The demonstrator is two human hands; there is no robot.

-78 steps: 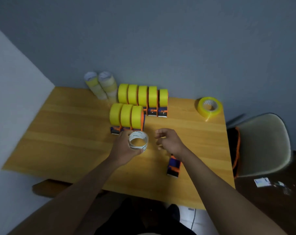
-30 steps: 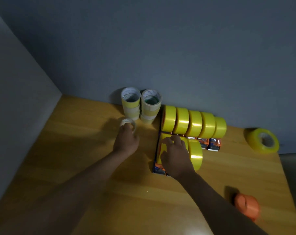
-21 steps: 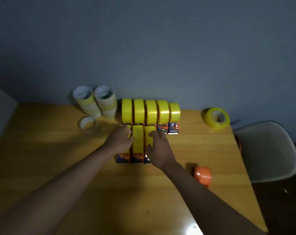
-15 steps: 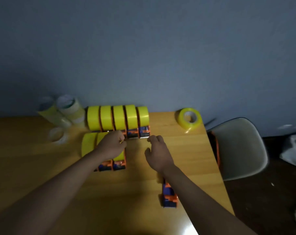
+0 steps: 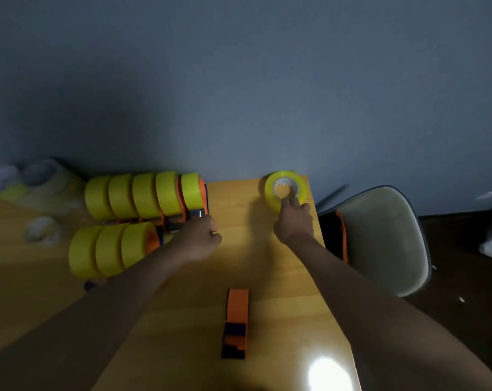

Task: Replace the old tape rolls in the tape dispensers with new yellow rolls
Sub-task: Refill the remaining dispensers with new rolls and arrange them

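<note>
A wooden table point(image 5: 267, 277) is filling the lower left of the frame. Two rows of yellow-rolled dispensers point(image 5: 143, 196) are standing at centre left. A loose yellow roll point(image 5: 271, 197) is lying near its far right corner, an empty orange dispenser point(image 5: 236, 320) at lower centre, and blurred pale rolls point(image 5: 41, 230) at far left.

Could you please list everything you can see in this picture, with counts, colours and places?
loaded tape dispensers: eight, yellow rolls on orange and blue frames, two rows at table's back left.
empty tape dispenser: one, orange and blue, lying near table's front.
loose yellow roll: one, back right corner.
old rolls: blurred, pale, far left by wall; count unclear.
table: one, wooden.
chair: one, pale, right of table.
wall: grey-blue.
left hand: curled, beside the dispenser rows.
right hand: fingers on the loose roll.
</note>
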